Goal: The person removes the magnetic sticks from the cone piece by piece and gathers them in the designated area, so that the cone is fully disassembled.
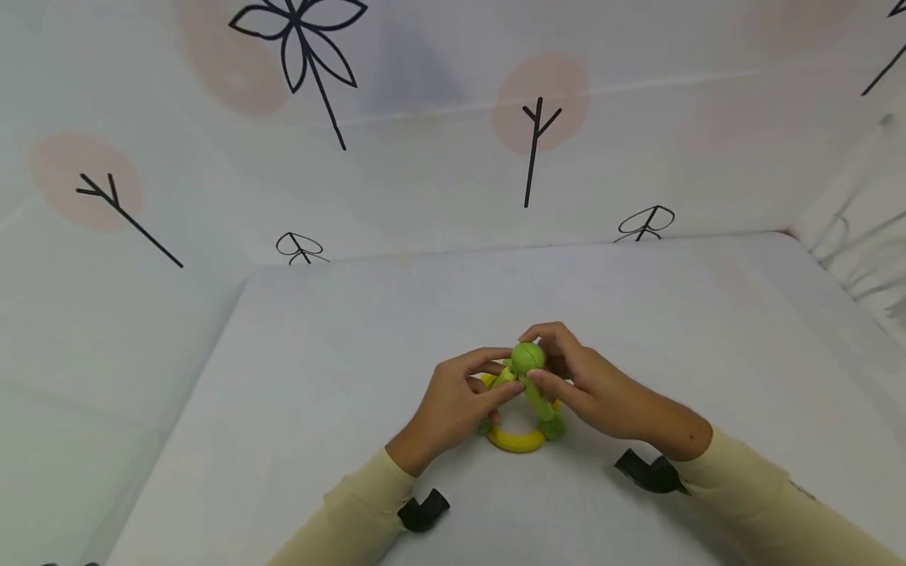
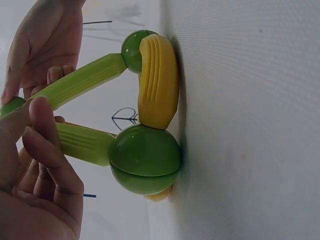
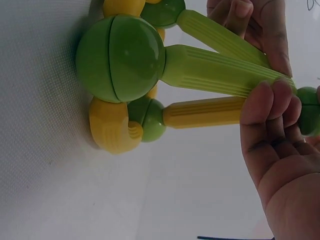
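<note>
A toy frame of rods and balls stands on the white surface between both hands. Its base ring joins curved yellow pieces (image 1: 517, 442) with green balls (image 2: 145, 160). Light green rods (image 3: 215, 70) and a straight yellow rod (image 3: 207, 113) slope up from it towards a top green ball (image 1: 528, 358). My left hand (image 1: 456, 405) pinches a light green rod near its upper end, just left of the top ball. My right hand (image 1: 602, 385) holds the top ball, thumb below and fingers around its far side. Fingers partly hide the joints there.
The white tabletop (image 1: 340, 338) spreads around the frame. White cloth walls (image 1: 425, 181) with black plant drawings and pale pink spots rise at the back and left. Black straps (image 1: 423, 511) show at both sleeves.
</note>
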Demonstrator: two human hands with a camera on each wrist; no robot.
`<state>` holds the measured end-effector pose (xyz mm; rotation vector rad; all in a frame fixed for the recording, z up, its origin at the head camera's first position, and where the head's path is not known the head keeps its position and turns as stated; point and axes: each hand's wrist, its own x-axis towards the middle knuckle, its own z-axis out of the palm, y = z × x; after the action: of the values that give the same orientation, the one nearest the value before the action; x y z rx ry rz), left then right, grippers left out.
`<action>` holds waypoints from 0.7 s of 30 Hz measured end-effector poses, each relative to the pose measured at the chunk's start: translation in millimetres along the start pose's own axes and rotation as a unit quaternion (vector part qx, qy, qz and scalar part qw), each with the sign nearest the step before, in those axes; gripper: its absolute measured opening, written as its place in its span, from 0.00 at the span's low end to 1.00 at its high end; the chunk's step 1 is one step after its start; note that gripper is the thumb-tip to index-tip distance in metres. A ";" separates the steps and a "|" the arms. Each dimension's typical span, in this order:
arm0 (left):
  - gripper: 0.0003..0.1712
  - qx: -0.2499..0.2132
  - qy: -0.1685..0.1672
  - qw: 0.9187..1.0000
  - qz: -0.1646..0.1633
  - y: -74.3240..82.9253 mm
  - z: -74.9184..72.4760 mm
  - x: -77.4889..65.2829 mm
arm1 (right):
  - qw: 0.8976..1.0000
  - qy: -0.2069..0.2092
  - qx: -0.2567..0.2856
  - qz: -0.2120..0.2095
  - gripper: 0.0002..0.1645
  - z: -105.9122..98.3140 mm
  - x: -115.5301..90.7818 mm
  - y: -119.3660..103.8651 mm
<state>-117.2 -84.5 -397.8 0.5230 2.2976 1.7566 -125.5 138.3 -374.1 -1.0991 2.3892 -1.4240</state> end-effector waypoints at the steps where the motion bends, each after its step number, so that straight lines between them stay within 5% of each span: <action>1: 0.24 -0.001 0.000 1.000 -0.001 -0.2 0.1 -0.3 | 1.000 0.000 0.001 0.000 0.22 -0.1 -0.1 0.2; 12: 0.24 0.004 -0.001 1.000 -0.008 -2.4 -1.0 0.7 | 0.999 0.028 0.033 0.013 0.18 -2.2 -0.2 1.6; 21: 0.24 0.009 0.000 1.000 -0.007 -1.9 0.6 1.4 | 0.988 0.084 -0.099 0.088 0.21 -17.3 4.3 22.2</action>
<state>-118.6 -83.8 -399.8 0.5086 2.3140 1.7317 -148.1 153.8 -381.9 -0.8075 2.7172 -1.2909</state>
